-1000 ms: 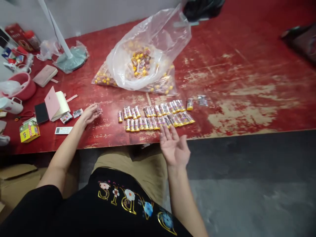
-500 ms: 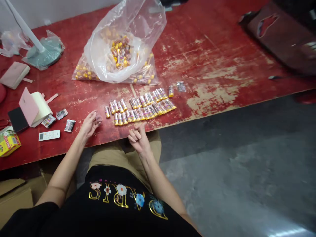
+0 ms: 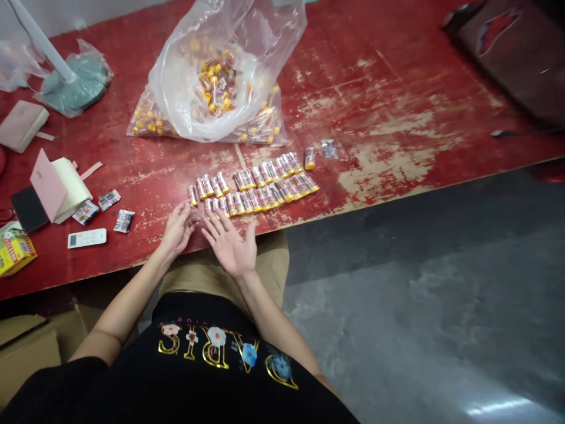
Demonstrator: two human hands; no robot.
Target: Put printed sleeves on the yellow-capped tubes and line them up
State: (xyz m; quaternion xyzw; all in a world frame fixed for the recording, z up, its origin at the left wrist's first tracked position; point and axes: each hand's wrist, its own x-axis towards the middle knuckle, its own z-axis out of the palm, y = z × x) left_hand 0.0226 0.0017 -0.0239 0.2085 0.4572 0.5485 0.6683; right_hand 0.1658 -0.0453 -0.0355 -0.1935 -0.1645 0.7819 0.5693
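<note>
My left hand (image 3: 177, 229) is at the table's front edge, its fingers pinched on a small piece of clear plastic (image 3: 195, 215), whose exact kind I cannot make out. Beside it my right hand (image 3: 235, 246) is turned palm up, fingers spread, with nothing in it. Its fingertips are close to the plastic and partly cover the front row of small vials (image 3: 260, 199). These vials have yellow ends and printed labels, and lie side by side. Behind them is a second row (image 3: 269, 171), with a gap in it. One vial (image 3: 309, 158) lies apart at the right.
A large clear bag (image 3: 176, 112) of yellow-capped vials stands behind the rows. To the left are a white remote (image 3: 87, 238), small sachets (image 3: 124, 221), an open notebook (image 3: 73, 194), a yellow box (image 3: 16, 253) and a lamp base (image 3: 73, 88). A dark bag (image 3: 516, 65) lies at right.
My left hand has moved right with the plastic, towards the vials. The right hand has gone from curled fingers to a spread palm and shifted left, close to the left hand.
</note>
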